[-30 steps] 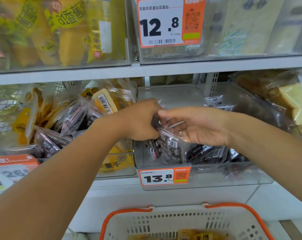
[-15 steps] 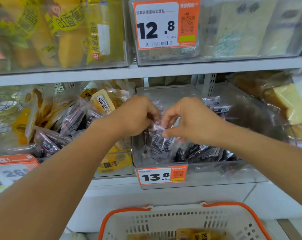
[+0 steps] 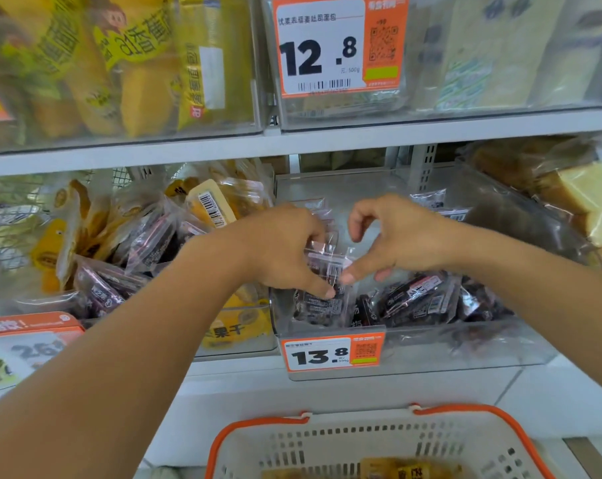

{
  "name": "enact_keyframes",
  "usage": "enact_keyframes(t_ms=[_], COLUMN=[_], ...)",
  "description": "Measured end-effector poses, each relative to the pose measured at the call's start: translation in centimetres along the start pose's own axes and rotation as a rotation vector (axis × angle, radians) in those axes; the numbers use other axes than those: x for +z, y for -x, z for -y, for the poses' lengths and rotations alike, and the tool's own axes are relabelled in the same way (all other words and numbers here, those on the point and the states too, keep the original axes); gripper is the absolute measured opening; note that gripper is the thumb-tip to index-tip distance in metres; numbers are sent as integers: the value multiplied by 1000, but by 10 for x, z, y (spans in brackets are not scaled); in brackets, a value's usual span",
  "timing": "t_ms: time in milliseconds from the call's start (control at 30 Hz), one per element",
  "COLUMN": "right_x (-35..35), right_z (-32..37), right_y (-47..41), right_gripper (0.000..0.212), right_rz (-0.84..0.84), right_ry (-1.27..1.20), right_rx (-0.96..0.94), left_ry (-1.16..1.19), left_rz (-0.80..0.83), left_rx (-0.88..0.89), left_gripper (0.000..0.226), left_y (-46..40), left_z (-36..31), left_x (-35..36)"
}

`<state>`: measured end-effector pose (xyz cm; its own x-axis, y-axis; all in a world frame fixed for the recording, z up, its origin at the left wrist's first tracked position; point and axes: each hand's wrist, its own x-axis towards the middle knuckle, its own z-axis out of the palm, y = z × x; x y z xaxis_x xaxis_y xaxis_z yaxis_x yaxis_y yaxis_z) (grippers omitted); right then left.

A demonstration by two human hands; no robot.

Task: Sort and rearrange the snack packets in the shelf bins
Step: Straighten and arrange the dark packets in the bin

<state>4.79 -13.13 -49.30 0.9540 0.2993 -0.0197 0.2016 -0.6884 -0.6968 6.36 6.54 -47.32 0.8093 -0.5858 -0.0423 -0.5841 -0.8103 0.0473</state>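
1. We reach both hands into the clear shelf bin [image 3: 500, 344] that carries the 13.8 price tag [image 3: 332, 352].
2. Our left hand [image 3: 278, 250] has its fingers curled down over the top of a dark snack packet [image 3: 322, 288] standing upright at the bin's near-left end, its thumb pressing the packet's front.
3. Our right hand [image 3: 399, 236] arches just beside the left, its thumb touching the same packet's top edge; its fingers are curled, and we cannot tell whether they hold anything.
4. More dark packets [image 3: 417, 300] lie in the bin under our right wrist.
5. Beyond our left forearm, a neighbouring bin holds mixed yellow and dark packets [image 3: 147, 236].
6. Below both arms sits an orange-rimmed basket [image 3: 396, 444].
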Motion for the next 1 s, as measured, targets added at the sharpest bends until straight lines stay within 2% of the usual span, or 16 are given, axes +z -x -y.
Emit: enact_keyframes(t_ms=[67, 133, 200, 267, 333, 400, 533, 700, 833, 1000], right_x=[-7, -4, 9, 26, 40, 43, 37, 27, 1, -57], right_z=[-5, -9, -12, -16, -23, -26, -27, -22, -20, -3], right_y=[0, -1, -3, -8, -15, -19, -19, -11, -7, 11], right_gripper=[44, 42, 57, 72, 61, 60, 64, 56, 41, 33], right_rz=[71, 109, 158, 284, 378, 379, 368, 360, 236, -67], right_ry=[27, 152, 403, 553, 637, 665, 593, 551, 327, 55], right_rx=[121, 123, 71, 76, 104, 143, 223, 209, 229, 183], left_ry=[-88, -176, -273, -308, -287, -257, -170, -141, -199, -193], left_rz=[-74, -105, -110, -121, -129, -105, -40, -82, -116, -132], left_rx=[6, -23, -54, -64, -69, -80, -103, -116, -127, -124], left_gripper=[53, 55, 58, 61, 61, 58, 54, 47, 44, 41], left_y=[-2, -2, 0, 1, 1, 1, 4, 1, 1, 0], left_z=[-4, -5, -4, -3, -3, -3, -6, -8, -8, -6], left_x=[6, 8, 7, 9, 11, 9, 4, 6, 8, 12])
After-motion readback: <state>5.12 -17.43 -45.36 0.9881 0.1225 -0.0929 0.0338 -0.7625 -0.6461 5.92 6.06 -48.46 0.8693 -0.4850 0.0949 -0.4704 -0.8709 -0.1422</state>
